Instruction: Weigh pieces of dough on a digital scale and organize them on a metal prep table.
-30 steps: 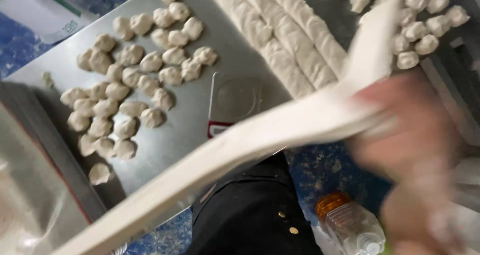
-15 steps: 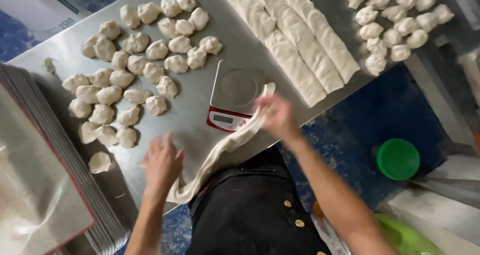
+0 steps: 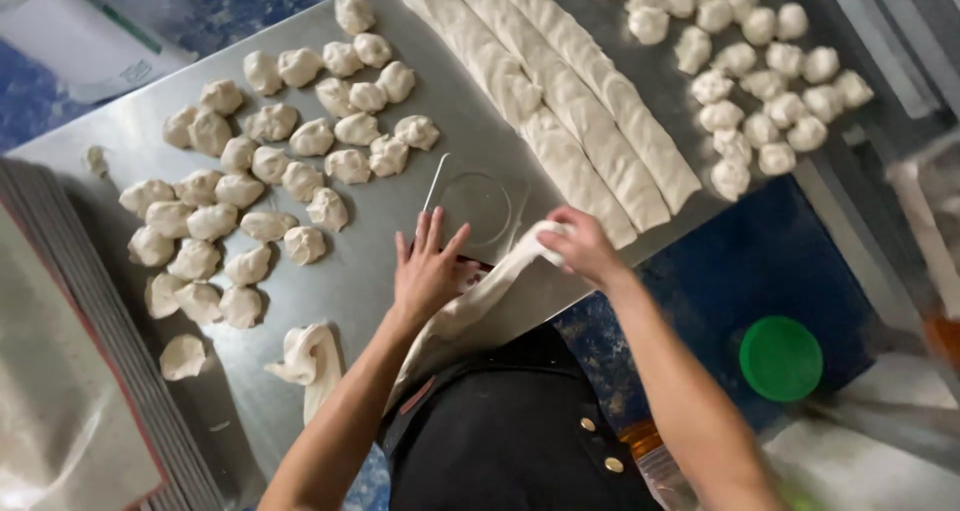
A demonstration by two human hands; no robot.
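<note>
The right hand pinches one end of a long, pale dough rope while the left hand, fingers spread, presses flat on it at the steel table's near edge, beside a small scale. Soft, lumpy dough pieces and smooth dough logs lie beyond.

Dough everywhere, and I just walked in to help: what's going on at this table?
A person is working a long dough rope at the near edge of a steel table. The right hand grips one end of it, while the left hand lies flat, fingers spread, pressing it down in front of a small kitchen scale. Small dough pieces lie in a cluster to the left and another cluster to the right, with long dough logs between them.
</note>
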